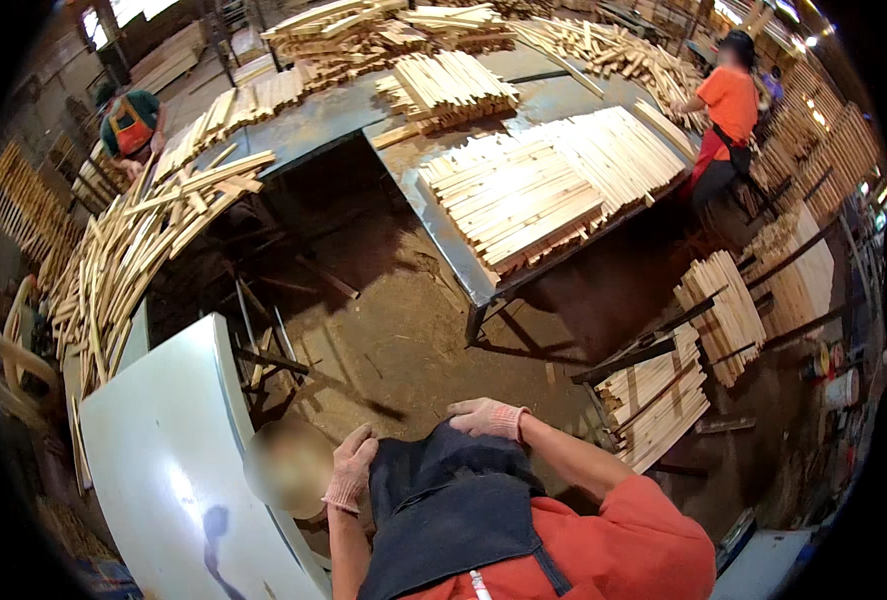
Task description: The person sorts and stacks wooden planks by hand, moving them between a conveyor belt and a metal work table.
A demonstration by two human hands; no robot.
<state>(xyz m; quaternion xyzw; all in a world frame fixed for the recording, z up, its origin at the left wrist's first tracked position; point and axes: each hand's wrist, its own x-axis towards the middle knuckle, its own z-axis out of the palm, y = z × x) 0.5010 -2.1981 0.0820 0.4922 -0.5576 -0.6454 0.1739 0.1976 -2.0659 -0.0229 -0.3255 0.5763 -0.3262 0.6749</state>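
A dark apron hangs over my front, on top of a red-orange shirt. At its left edge my left hand, in a light knitted work glove, is closed with the fingers curled at the cloth. My right hand, gloved alike with a pinkish cuff, grips the apron's far edge. Between the two hands the cloth is bunched and lifted a little. Some of the fingertips are hidden by the glove backs and the folds.
A pale smooth-topped surface stands at my left, with a blurred round thing beside it. Ahead, a metal table bears rows of wooden strips. Loose strips pile up at left. Racked boards stand at right. Two co-workers work farther off.
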